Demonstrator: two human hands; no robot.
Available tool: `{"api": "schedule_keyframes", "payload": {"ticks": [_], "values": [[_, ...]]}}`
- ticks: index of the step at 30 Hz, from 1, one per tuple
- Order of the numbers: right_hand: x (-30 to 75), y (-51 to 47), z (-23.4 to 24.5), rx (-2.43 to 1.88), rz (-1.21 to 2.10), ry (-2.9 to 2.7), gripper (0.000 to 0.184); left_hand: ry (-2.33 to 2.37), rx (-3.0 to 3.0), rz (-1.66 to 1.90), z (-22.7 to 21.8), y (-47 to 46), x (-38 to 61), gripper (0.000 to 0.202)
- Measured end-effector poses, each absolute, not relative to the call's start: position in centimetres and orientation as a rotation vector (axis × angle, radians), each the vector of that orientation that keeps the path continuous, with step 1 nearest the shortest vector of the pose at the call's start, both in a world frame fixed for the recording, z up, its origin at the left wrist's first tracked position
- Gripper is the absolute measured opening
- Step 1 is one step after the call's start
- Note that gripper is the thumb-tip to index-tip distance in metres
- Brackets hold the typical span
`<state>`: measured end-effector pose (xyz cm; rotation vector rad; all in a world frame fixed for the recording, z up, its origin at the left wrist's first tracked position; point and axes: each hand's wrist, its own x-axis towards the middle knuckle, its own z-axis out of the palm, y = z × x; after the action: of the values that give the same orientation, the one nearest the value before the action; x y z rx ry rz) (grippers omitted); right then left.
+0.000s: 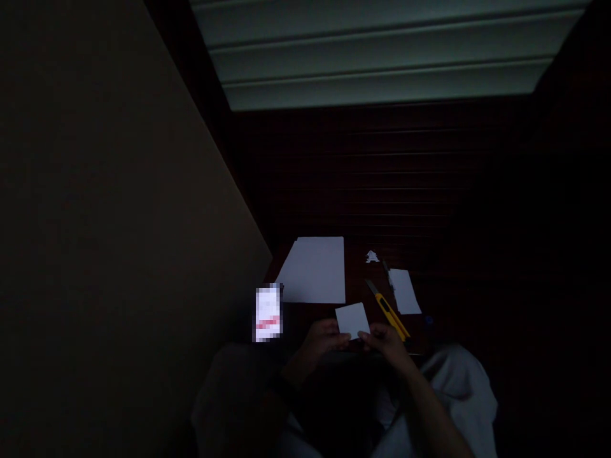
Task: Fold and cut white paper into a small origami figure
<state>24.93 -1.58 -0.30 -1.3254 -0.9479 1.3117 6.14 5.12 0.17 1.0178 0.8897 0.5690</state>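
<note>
The scene is very dark. Both of my hands pinch a small white square of paper (352, 319) above my lap, at the near edge of a dark table (356, 289). My left hand (323, 339) holds its lower left edge, fingers closed. My right hand (384, 341) grips its lower right corner, fingers closed. A yellow utility knife (389, 312) lies on the table just right of the paper, close to my right hand.
A large white sheet (315, 270) lies on the table beyond my hands. A smaller white strip (405, 291) and a crumpled scrap (372, 257) lie to the right. A bright lit screen (268, 313) stands at the left. A wall panel (109, 222) fills the left side.
</note>
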Motion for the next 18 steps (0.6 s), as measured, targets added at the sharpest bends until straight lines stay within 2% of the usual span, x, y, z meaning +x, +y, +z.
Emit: {"api": "schedule_keyframes", "payload": {"ticks": [18], "values": [[25.15, -1.78, -0.8, -1.282, 1.348, -0.862, 0.024, 0.934, 1.098, 0.557, -0.41, 5.21, 5.81, 0.044]]}}
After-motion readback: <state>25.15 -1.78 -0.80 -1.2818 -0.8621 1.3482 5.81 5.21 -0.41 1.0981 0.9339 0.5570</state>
